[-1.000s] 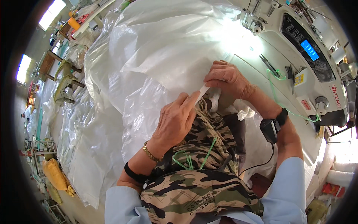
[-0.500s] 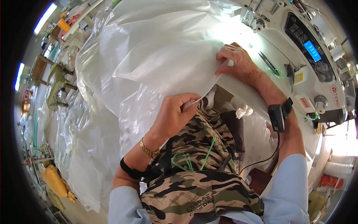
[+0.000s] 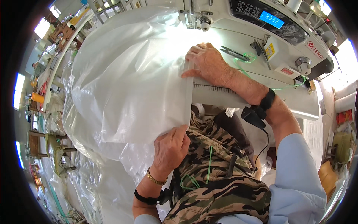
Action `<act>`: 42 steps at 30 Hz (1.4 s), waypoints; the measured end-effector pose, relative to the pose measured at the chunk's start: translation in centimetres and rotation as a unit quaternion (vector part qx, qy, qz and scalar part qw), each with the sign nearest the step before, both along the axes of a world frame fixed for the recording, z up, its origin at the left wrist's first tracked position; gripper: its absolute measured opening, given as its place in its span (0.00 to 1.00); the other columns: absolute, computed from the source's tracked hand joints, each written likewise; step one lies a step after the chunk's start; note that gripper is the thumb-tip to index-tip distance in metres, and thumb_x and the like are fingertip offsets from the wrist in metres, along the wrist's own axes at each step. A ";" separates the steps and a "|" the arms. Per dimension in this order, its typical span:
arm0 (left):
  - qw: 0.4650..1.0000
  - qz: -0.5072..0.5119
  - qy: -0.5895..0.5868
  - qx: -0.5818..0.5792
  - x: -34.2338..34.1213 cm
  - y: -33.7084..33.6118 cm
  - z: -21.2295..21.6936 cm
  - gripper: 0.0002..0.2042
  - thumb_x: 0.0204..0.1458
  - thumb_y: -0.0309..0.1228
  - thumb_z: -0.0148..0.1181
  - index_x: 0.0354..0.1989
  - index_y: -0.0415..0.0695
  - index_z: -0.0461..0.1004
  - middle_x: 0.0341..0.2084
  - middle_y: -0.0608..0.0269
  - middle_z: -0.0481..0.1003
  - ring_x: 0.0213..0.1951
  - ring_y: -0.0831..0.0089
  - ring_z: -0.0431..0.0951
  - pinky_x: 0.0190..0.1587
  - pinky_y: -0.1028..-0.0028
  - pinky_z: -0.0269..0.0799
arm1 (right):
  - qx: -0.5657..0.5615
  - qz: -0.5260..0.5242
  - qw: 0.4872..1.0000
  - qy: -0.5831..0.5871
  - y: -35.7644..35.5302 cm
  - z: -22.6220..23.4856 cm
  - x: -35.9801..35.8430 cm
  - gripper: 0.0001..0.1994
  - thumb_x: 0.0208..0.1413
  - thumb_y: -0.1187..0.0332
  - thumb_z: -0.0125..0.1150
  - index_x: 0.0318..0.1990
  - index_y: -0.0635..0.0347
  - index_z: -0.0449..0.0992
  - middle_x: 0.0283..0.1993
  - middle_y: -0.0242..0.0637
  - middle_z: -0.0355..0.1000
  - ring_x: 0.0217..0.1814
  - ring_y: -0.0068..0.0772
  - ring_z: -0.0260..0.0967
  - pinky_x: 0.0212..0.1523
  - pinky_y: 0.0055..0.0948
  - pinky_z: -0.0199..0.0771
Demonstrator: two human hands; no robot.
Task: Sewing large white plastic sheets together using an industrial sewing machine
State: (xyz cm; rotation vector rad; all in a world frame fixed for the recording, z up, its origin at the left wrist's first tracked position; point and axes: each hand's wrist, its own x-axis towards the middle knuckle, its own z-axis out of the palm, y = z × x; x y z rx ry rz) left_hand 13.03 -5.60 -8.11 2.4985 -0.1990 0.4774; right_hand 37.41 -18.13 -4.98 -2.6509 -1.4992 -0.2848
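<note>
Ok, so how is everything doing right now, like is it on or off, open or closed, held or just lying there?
White sheet: spread out, creased
Left hand: closed on the sheet's edge
Right hand: touching the sheet; grip unclear
Screen: on, glowing blue
Sewing machine: light shining underneath
Snips: lying on the table, not held
Green thread: loose, curled by the snips
Gold wristband: worn

Sheet left, scissors right; sewing machine behind

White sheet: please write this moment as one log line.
left hand: grips white sheet by edge; right hand: on same edge; snips: on machine table
</note>
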 end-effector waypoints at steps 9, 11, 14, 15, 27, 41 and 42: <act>0.996 0.004 -0.020 0.086 3.4 1.2 0.7 0.11 0.47 0.20 0.58 0.40 0.38 0.75 0.22 0.56 0.75 0.22 0.57 0.76 0.26 0.65 0.72 | -0.024 0.043 0.995 0.092 -0.3 -0.7 -1.6 0.48 0.52 0.36 0.57 0.71 0.59 0.51 0.74 0.57 0.46 0.75 0.59 0.45 0.71 0.58 0.42; 0.996 0.006 -0.009 0.090 4.5 1.4 1.0 0.10 0.47 0.20 0.58 0.40 0.38 0.75 0.22 0.55 0.75 0.23 0.56 0.76 0.26 0.65 0.72 | 0.011 0.069 0.994 0.081 -0.4 -1.3 -1.6 0.49 0.51 0.35 0.57 0.72 0.58 0.48 0.74 0.56 0.44 0.75 0.60 0.44 0.73 0.57 0.40; 0.992 0.003 0.011 0.128 6.5 1.5 1.7 0.08 0.49 0.21 0.57 0.38 0.38 0.75 0.21 0.54 0.75 0.22 0.55 0.76 0.25 0.63 0.70 | 0.015 0.074 0.990 0.115 -0.4 -1.4 -1.2 0.49 0.53 0.37 0.58 0.73 0.57 0.44 0.75 0.56 0.41 0.75 0.63 0.42 0.74 0.56 0.36; 0.990 0.005 0.015 0.138 7.2 1.5 2.1 0.06 0.49 0.22 0.56 0.36 0.38 0.74 0.22 0.53 0.74 0.23 0.55 0.76 0.25 0.62 0.70 | 0.020 0.074 0.990 0.116 -0.4 -1.5 -1.1 0.49 0.53 0.37 0.58 0.73 0.57 0.44 0.75 0.56 0.41 0.75 0.63 0.42 0.74 0.56 0.36; 0.990 0.011 0.071 0.118 15.2 2.3 0.4 0.07 0.60 0.29 0.47 0.36 0.38 0.62 0.30 0.43 0.71 0.36 0.42 0.73 0.39 0.54 0.70 | 0.164 -0.090 0.978 0.092 -0.3 -1.5 1.1 0.13 0.61 0.68 0.51 0.46 0.65 0.77 0.48 0.47 0.72 0.55 0.43 0.66 0.61 0.41 0.62; 0.967 0.088 0.232 0.063 16.4 -1.0 4.5 0.18 0.57 0.34 0.49 0.54 0.39 0.70 0.41 0.41 0.75 0.46 0.45 0.76 0.49 0.57 0.70 | 0.103 -0.107 0.984 0.102 -1.7 -1.6 2.9 0.13 0.60 0.64 0.50 0.44 0.55 0.80 0.52 0.52 0.68 0.61 0.50 0.61 0.61 0.51 0.58; 0.967 0.076 0.235 0.069 15.6 -1.1 4.5 0.18 0.57 0.34 0.49 0.54 0.39 0.70 0.41 0.41 0.75 0.46 0.45 0.76 0.49 0.57 0.70 | 0.119 -0.091 0.983 0.105 -1.6 -1.7 3.0 0.12 0.59 0.64 0.50 0.43 0.55 0.80 0.52 0.52 0.69 0.63 0.52 0.60 0.62 0.54 0.57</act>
